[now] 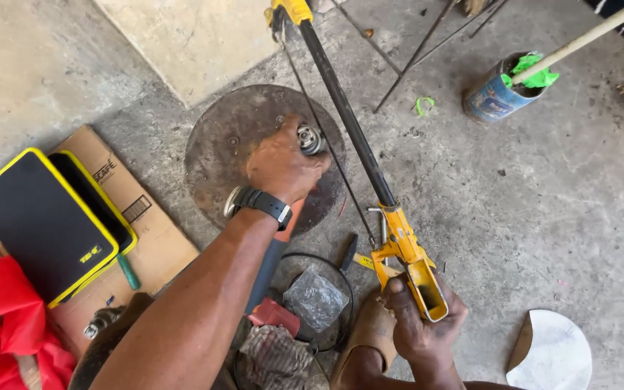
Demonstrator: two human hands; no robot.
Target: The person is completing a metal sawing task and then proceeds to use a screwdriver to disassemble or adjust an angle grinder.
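Note:
My left hand (282, 167), with a black watch on the wrist, rests on a round rusty metal disc (225, 137) lying on the concrete floor. Its fingers close around a small shiny round metal part (310, 139) on the disc. My right hand (422, 326) grips the yellow handle (407, 261) of a long saw-like frame. The frame's black bar (344, 108) runs up and to the left to a yellow end piece (292, 10). A thin blade or wire runs beside the bar, just right of my left hand.
A black case with yellow edges (41, 220) lies on flattened cardboard (154, 242), beside red cloth (5, 325) and a green-handled tool (128, 272). A blue tin (491, 100) holds green plastic and a pale pole. Thin steel rods (413, 54), a plastic bag (314, 297), a rag and a white disc (554, 354) lie around.

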